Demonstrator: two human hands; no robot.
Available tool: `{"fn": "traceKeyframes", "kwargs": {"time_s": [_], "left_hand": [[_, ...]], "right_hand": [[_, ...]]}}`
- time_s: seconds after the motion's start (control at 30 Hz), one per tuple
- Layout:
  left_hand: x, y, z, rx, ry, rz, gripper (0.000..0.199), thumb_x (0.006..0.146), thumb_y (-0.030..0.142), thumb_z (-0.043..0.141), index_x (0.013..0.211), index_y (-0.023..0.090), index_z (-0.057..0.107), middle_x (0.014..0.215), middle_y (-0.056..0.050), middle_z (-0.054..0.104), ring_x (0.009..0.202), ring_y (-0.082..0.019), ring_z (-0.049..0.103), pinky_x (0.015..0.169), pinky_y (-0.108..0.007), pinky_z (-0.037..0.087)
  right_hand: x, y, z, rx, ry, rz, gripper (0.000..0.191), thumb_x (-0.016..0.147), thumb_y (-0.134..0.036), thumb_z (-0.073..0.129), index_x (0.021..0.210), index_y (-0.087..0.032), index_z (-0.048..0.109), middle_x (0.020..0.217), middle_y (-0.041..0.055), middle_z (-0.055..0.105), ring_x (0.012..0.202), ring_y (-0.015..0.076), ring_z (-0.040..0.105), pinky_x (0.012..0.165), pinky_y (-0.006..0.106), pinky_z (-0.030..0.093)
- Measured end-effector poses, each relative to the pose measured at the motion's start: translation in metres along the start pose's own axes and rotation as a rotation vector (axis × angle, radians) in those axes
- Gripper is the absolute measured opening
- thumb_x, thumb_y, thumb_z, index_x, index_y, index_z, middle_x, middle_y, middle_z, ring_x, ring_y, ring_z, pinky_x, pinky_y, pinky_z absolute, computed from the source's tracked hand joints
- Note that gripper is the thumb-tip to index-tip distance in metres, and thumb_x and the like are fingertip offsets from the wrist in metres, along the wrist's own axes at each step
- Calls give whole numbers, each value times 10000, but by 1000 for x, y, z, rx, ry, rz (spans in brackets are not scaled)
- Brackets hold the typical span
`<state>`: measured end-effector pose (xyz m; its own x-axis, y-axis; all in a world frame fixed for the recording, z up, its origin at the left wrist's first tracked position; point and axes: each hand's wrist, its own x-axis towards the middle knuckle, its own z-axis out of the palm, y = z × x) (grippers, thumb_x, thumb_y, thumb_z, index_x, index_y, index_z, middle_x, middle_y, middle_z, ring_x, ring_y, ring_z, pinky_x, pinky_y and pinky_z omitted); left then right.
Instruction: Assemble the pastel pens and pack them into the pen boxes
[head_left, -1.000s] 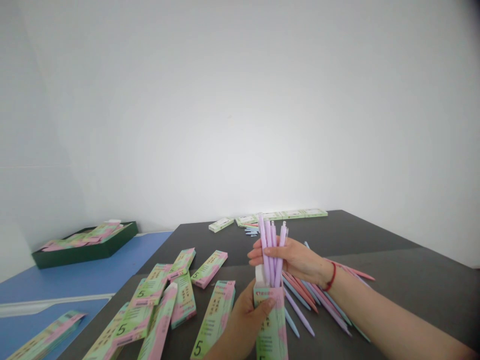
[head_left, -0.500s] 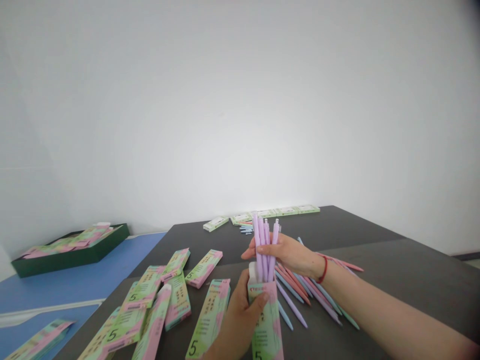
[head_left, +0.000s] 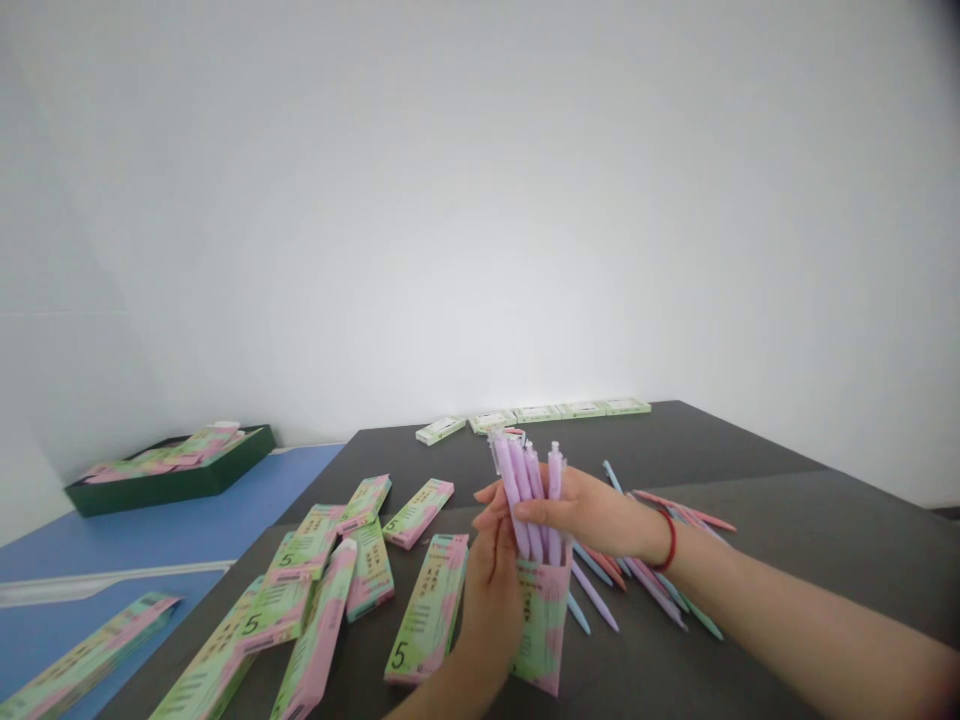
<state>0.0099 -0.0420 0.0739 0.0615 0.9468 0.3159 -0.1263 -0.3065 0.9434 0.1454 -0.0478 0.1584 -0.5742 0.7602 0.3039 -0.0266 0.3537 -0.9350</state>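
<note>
Between the fingers and thumb of my right hand [head_left: 592, 510] is a bunch of several lilac pens [head_left: 521, 490], held upright. Their lower ends are in the open top of a green and pink pen box [head_left: 541, 625]. My left hand [head_left: 491, 590] is closed along the left side of this box, its fingertips raised against the pens; its thumb is hard to make out. Loose pens in blue, red, purple and green [head_left: 596, 598] lie behind and right of the box, partly covered by my right hand.
Several matching boxes [head_left: 431, 610] lie to the left on the dark table [head_left: 750, 580], some overlapping. A row of boxes [head_left: 536, 413] lines the far edge. At left, a dark green tray [head_left: 157, 492] of boxes and another box [head_left: 90, 660] rest on a blue surface [head_left: 247, 510].
My left hand has slid up from the box's front, its fingers now beside the pens. The lilac pens have shifted, one standing slightly apart on the right. The view has moved slightly.
</note>
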Motion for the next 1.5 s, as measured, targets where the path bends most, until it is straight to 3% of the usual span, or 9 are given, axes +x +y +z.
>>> {"fn": "traceKeyframes", "kwargs": {"time_s": [0.2,0.37,0.57,0.67,0.77,0.9,1.0,1.3,1.5], "left_hand": [[4,2,2,3,-8,147,259,906,278,436,1088,241,617,1146,-32,645,1127,-209,555,984,-322,409],[6,-1,0,37,-36,140,241,918,269,410,1017,210,621,1045,-43,663,1052,-203,579,926,-323,425],[7,0,-2,79,-83,131,234,939,286,379,1011,203,585,992,-27,648,957,-178,579,852,-286,414],[7,0,-4,162,-101,108,250,952,313,345,948,198,567,871,-8,629,790,-165,568,734,-277,415],[7,1,-5,204,-107,106,258,957,327,327,936,199,550,836,-2,610,754,-164,546,702,-277,397],[6,3,-4,203,-132,127,252,958,317,316,952,205,541,856,-3,604,752,-161,532,693,-276,388],[4,2,-3,221,-116,132,253,955,328,325,941,205,546,805,0,582,722,-163,521,674,-275,391],[-10,-7,-12,161,-128,227,219,951,323,370,1032,220,546,923,-21,628,821,-166,580,733,-273,438],[-15,-5,-13,204,-131,239,249,944,364,387,1049,217,559,938,-35,646,843,-181,587,765,-288,451]], "right_hand": [[1,4,-2,-255,134,-13,301,838,-352,618,1085,-184,646,1126,65,666,1074,222,596,994,393,416],[-5,17,-6,-248,191,35,302,828,-317,632,1097,-188,584,1061,67,669,988,216,624,896,384,479],[-10,11,-4,-339,213,-6,288,900,-329,531,1168,-223,553,1142,64,635,1080,198,577,947,374,432],[-16,10,-4,-599,264,-61,252,925,-299,489,1154,-248,581,1174,50,609,1114,195,541,983,375,392],[-22,12,-2,-775,290,-187,259,922,-237,496,1171,-254,566,1186,51,578,1132,184,504,990,355,371],[-20,8,2,-862,340,-287,111,893,-202,549,993,-215,595,973,38,596,948,166,544,848,304,426],[-14,-3,4,-916,345,-249,15,873,-182,577,862,-191,573,873,20,576,846,153,531,764,280,422],[-23,-48,24,-1209,262,-104,110,809,-210,659,793,-175,555,772,-12,558,694,129,505,619,237,359],[-32,-28,33,-1493,247,-53,224,736,-331,733,711,-188,562,708,1,575,643,175,529,550,277,322]]}}
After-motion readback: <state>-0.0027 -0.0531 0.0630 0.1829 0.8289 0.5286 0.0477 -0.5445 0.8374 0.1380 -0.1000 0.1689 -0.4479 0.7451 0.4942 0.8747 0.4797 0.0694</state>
